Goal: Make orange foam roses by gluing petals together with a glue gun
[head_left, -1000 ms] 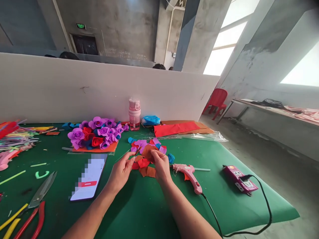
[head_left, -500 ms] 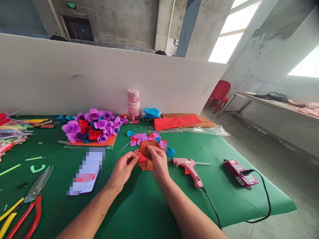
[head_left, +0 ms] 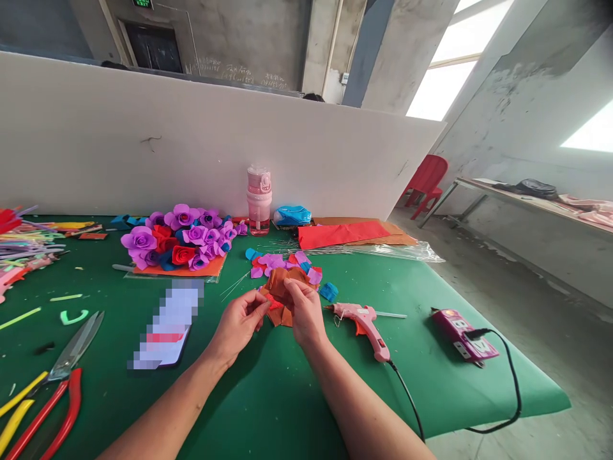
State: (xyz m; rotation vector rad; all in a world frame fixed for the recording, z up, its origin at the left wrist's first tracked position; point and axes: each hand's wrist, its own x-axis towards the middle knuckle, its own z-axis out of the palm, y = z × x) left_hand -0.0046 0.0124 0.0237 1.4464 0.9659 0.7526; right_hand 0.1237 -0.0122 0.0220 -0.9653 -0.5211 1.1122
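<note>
My right hand [head_left: 305,310] pinches a brown paper petal [head_left: 278,284] over a pile of brown and red pieces. To its left, my left hand [head_left: 242,319] has thumb and forefinger pressed together beside the red paper [head_left: 272,300]; what they pinch is too small to make out. Behind both hands lie loose purple petals [head_left: 271,262] with red and blue ones. A blue piece [head_left: 329,292] rests right of the pile. The pink glue gun [head_left: 366,322] lies on its side, its nozzle close to my right hand.
Paper flowers [head_left: 183,239] sit at the back left, behind a phone [head_left: 167,335]. Scissors [head_left: 71,358] lie front left. A pink bottle [head_left: 259,201] stands by the white board [head_left: 191,140]. A purple power strip [head_left: 464,335] with a cable is at the right.
My right hand still pinches the brown petal, which now appears tilted differently. My left hand has shifted slightly right. The whole view has moved a little.
</note>
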